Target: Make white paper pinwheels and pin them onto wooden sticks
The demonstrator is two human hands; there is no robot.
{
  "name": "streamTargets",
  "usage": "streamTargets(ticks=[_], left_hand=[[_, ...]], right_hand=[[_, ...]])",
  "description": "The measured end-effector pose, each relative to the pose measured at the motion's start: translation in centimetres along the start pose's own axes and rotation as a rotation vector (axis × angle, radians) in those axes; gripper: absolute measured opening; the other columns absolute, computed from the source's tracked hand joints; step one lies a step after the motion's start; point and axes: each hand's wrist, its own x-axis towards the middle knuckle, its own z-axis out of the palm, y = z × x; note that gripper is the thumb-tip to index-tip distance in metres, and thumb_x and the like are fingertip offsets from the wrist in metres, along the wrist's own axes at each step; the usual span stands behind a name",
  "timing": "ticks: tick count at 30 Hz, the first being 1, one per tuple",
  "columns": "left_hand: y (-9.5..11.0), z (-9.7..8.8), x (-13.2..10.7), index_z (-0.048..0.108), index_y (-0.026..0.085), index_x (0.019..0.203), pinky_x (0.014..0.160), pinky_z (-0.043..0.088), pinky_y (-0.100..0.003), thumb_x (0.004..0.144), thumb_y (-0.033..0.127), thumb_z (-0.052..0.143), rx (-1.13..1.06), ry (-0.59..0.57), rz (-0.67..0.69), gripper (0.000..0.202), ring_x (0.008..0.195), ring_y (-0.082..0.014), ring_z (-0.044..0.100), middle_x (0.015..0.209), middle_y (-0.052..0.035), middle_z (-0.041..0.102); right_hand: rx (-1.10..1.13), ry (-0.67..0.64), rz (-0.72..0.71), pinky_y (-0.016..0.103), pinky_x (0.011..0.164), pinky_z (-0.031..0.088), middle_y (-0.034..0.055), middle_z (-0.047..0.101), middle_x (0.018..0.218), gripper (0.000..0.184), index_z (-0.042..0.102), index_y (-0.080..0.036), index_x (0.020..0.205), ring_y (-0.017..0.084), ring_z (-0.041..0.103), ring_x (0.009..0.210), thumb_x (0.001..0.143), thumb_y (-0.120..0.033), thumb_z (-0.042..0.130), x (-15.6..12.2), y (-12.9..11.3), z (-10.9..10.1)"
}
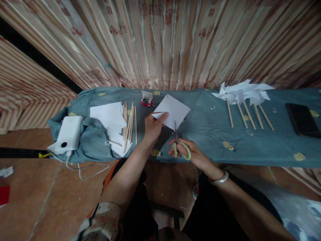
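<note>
Holding a square of white paper up over the counter with the left hand, fingers clamped on its left side, thumb on top. The square's turned so one corner points back at the person. The right hand has its fingers hooked through the handles of some pale green scissors, and the blades are right up at that near corner. Can't tell if they've bitten into the paper. There's a silver bracelet on that wrist, btw.

Just beyond the left hand sits an open little red box with small metal bits inside, too tiny to make out. Left of that hand there's a loose batch of wooden sticks, some lying over white paper sheets, then a white power bank with a cable plugged in. Well off to the right, a cluster of white paper pinwheels lies with five sticks pointing toward the person, and a dark phone is past those.
</note>
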Motion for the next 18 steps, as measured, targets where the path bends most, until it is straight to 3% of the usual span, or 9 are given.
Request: streamTargets(ticks=[18], left_hand=[[0.24,0.22,-0.55,0.071,0.014,0.073,0.05,0.04,-0.022,0.058,0.038,0.083,0.028,0.0,-0.011,0.031,0.053,-0.0102,0.053,0.06,0.0014,0.064]], right_hand=[[0.032,0.044,0.023,0.025,0.06,0.048,0.0043,0.07,0.08,0.053,0.062,-0.019,0.1,0.014,0.061,0.066,0.078,-0.067,0.064,0.19,0.23,0.06]])
